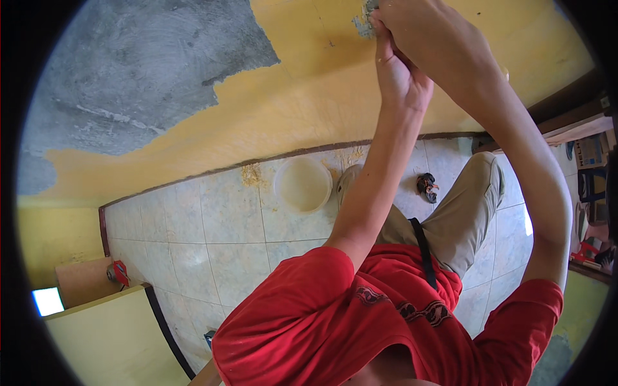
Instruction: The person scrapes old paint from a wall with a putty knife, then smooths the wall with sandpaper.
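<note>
Both of my hands are raised together against the yellow wall (pixel 309 83), at the top edge of the view. My left hand (pixel 402 80) is closed, its thumb pointing up and its fingers curled in under the other hand. Across it lies my right hand (pixel 418 22), seen from the back, also closed and partly cut off by the frame. Whatever they grip is hidden. Right beside the fingertips is a small chipped patch (pixel 364 26) with grey showing through the paint. A much larger bare grey area (pixel 154 71) with a ragged paint edge spreads to the left.
On the tiled floor (pixel 232 222), a round whitish tub (pixel 302 185) stands near the wall's foot, with yellow paint flakes (pixel 252 174) beside it. A dark crumpled object (pixel 426 187) lies near my knee. A pale panel (pixel 116 334) stands at lower left; a cluttered shelf (pixel 589 186) is at right.
</note>
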A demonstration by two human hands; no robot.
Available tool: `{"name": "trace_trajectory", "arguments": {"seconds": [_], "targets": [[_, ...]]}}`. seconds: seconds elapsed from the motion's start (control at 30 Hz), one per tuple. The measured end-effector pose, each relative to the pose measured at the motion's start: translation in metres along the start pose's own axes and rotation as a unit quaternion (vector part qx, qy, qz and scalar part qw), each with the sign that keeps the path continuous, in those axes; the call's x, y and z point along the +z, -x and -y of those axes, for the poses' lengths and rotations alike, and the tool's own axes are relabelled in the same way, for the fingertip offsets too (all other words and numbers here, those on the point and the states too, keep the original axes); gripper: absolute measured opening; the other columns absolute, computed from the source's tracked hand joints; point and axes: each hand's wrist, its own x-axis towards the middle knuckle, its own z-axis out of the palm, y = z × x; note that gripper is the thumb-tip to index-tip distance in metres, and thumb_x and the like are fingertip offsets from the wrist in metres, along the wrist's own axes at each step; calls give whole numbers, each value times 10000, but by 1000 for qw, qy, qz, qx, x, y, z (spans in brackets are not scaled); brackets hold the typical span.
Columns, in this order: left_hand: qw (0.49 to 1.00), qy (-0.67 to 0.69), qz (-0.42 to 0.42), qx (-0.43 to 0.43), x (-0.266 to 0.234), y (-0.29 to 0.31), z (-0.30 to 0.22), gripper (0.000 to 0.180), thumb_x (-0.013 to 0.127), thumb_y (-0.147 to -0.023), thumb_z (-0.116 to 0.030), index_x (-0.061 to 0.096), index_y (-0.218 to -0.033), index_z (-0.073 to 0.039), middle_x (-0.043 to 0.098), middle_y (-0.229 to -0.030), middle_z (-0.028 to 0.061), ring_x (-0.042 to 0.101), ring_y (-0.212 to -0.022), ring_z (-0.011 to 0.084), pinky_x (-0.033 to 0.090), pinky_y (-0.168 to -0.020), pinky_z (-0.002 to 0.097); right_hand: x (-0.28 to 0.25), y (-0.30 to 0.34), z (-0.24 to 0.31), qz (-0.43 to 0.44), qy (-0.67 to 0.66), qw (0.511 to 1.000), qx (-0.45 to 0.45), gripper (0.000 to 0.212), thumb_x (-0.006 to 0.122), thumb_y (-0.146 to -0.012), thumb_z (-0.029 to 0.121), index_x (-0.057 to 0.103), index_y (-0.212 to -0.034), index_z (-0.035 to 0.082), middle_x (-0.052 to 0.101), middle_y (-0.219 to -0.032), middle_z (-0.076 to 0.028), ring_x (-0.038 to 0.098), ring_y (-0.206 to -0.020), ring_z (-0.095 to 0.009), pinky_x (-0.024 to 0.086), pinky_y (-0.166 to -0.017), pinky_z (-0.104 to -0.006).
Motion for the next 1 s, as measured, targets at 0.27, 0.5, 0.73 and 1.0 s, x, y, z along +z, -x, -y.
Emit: {"name": "trace_trajectory", "arguments": {"seconds": [0.27,0.5,0.73,1.0], "targets": [[906,119,-387,-123,23,5,-6,268,543,-979,-314,612,-1066,-69,655,-1059,26,629,-955,109,556,-782,260,4,-1,-8,71,-169,977,109,180,545,-847,48,597,-929,-103,666,-797,-218,691,-750,-336,555,-626,-371],[841,316,-413,-152,23,5,-15,448,582,-952,-347,528,-1297,-66,629,-1194,84,615,-1050,220,511,-916,376,11,-9,0,34,0,999,-20,189,513,-889,92,598,-906,-75,669,-817,-222,689,-752,-353,555,-619,-390],[849,41,-476,-226,46,5,-46,285,581,-964,-320,603,-1116,-80,645,-1033,11,601,-949,128,495,-787,269,79,12,-28,-100,-269,956,62,243,547,-924,213,516,-987,-19,634,-780,-238,644,-695,-393,523,-601,-417],[737,-85,-550,-384,18,116,-57,315,615,-937,-359,602,-1129,-110,619,-1114,-14,559,-1046,156,437,-889,318,146,133,2,185,-696,630,291,201,507,-976,218,484,-1060,37,585,-699,-58,539,-500,-119,412,-432,-267]]}}
